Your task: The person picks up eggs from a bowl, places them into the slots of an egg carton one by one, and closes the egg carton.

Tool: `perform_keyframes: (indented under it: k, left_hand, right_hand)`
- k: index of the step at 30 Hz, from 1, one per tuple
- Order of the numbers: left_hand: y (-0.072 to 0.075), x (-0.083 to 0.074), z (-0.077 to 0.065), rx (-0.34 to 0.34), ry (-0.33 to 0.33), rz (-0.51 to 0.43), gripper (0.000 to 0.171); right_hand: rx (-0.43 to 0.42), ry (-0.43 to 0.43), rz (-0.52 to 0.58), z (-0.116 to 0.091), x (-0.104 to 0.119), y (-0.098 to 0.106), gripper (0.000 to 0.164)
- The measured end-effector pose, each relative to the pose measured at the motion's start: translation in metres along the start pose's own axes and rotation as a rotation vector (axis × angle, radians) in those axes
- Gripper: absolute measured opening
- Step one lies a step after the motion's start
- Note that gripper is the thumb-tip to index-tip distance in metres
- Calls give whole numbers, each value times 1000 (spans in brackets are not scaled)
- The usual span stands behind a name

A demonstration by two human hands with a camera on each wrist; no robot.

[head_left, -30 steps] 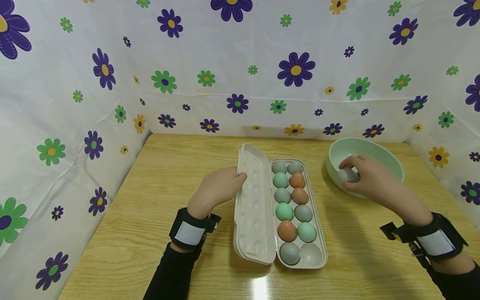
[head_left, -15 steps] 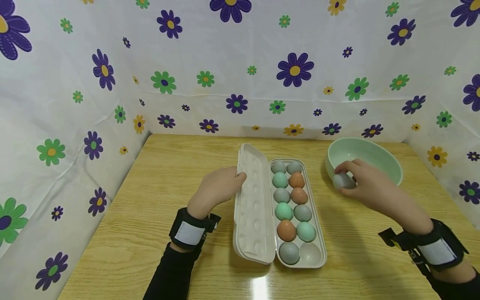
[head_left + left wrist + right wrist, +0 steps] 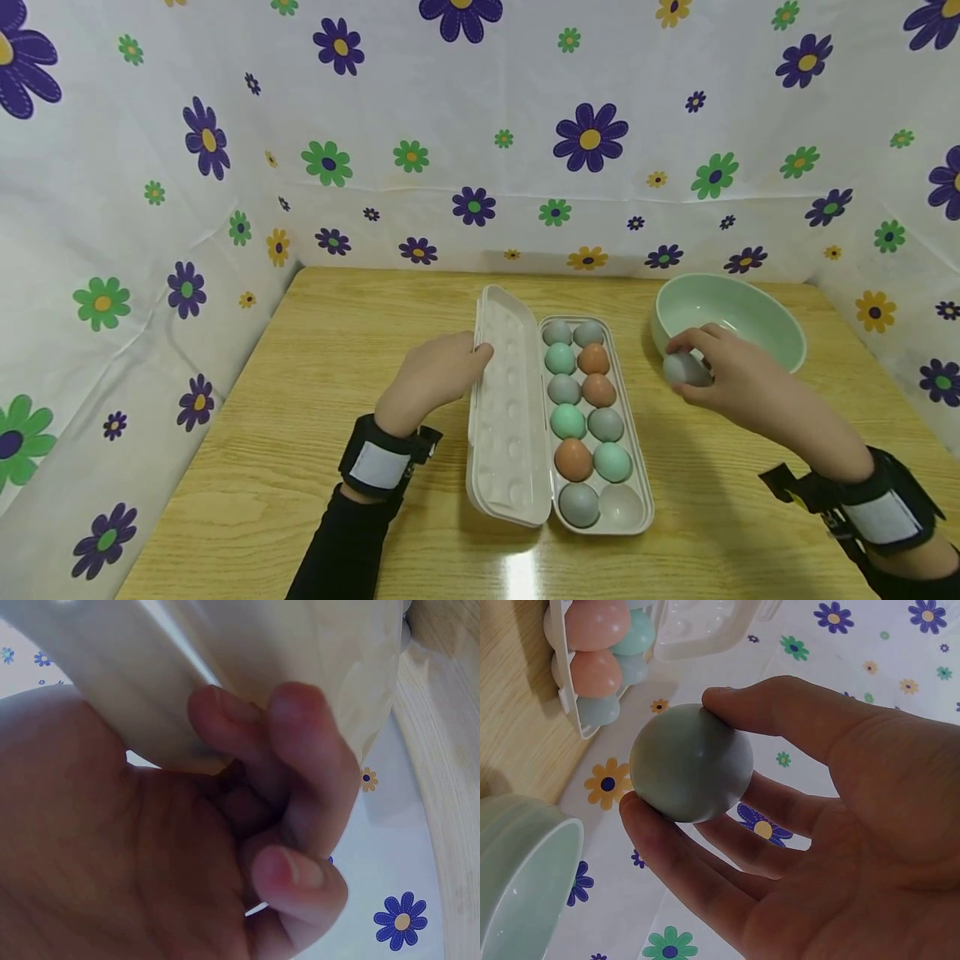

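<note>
A white egg carton (image 3: 637, 500) lies open on the table, its lid (image 3: 510, 417) tilted up on the left. Grey, green and brown eggs (image 3: 573, 461) fill its cups, except the near right cup (image 3: 621, 507), which is bare. My left hand (image 3: 435, 375) grips the lid's outer edge between thumb and fingers; in the left wrist view the fingers (image 3: 315, 750) curl beside the pale lid. Between thumb and fingertips my right hand (image 3: 742, 375) pinches a grey egg (image 3: 690, 761), held just in front of the green bowl (image 3: 787, 333).
The bowl stands at the table's back right, and no egg shows in its visible part. A flowered cloth (image 3: 450, 167) rises behind and beside the wooden table (image 3: 337, 333). Bare wood lies between carton and bowl.
My right hand has drawn the grey egg from over the bowl's rim slightly toward me and to the left. The left hand and the carton stay where they were.
</note>
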State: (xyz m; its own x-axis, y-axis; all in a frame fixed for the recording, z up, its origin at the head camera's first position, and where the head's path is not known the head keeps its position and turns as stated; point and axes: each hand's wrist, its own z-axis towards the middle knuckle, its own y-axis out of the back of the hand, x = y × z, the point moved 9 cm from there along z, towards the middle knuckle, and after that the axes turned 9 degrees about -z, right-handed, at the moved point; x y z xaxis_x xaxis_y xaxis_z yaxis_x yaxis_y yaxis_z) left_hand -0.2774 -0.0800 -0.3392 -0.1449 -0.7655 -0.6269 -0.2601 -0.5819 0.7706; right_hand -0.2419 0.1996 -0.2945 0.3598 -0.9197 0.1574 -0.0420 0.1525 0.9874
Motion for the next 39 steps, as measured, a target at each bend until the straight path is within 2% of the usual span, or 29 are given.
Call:
perform_keyframes:
  k: [27,39]
  left_hand:
    - [0,-2,-1,-3,6,8,38]
    - [1,-2,-2,-4,6,11,38]
  right_hand:
    - [11,50,60,-17,23,-8,38]
    - [5,68,48,-24,34,-15,40]
